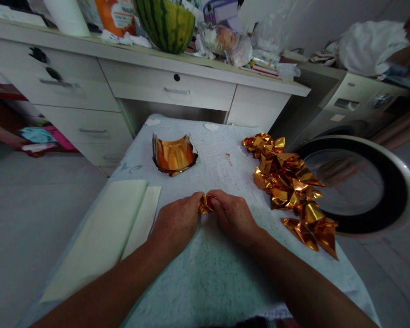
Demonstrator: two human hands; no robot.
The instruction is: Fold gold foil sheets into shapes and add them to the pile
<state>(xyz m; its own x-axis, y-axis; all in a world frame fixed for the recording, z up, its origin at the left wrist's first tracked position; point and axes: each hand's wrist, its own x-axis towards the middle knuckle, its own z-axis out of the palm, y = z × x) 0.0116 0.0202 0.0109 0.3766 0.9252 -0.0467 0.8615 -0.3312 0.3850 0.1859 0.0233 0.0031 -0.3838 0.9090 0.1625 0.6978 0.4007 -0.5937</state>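
Note:
Between my two hands, just above the cloth-covered table (205,273), is a small folded piece of gold foil paper (207,204). My left hand (177,223) pinches its left end, fingers closed. The right end is gripped by my right hand (235,218), thumb and fingers pressed together. Beyond my left hand stands a curved stack of gold foil sheets (175,156). Off to the right lies a heap of crumpled, folded gold foil pieces (290,182). Pale folded paper (95,232) rests left of my left forearm.
A white desk with drawers (177,82) borders the table's far side. On it are a cut watermelon (166,25), plastic bags and an orange packet (118,16). At the right, a washing machine's open round door (358,182) reaches close to the table edge.

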